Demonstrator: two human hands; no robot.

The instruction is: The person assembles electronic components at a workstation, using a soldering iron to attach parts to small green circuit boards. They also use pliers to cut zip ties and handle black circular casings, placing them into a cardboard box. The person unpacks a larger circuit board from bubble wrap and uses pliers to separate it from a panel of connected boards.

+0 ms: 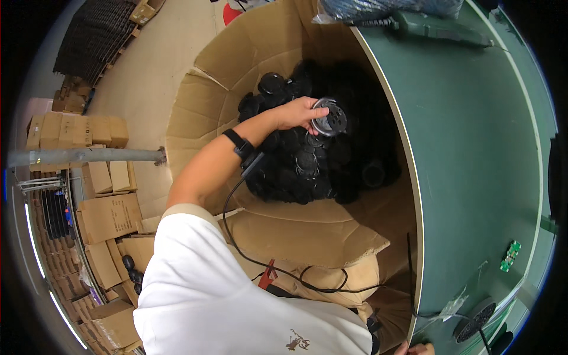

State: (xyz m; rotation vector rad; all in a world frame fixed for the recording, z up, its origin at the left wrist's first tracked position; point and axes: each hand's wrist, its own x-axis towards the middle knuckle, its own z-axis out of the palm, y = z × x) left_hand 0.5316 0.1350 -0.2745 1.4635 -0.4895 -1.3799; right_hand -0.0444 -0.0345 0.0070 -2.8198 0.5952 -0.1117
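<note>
Above the black heap (296, 160) in a big brown cardboard bin (219, 65), I've got the left hand (294, 114) clamped on a round black plastic piece (335, 120). Right hand (418, 349) is at the flat green surface's (473, 148) edge, can't tell its grip. Printing on a tan box (112, 216): too small to read.

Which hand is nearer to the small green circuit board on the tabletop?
Right. The right hand is at the edge of the tabletop, below and left of the circuit board; the left hand is farther off, over the carton, holding a round black part.
</note>
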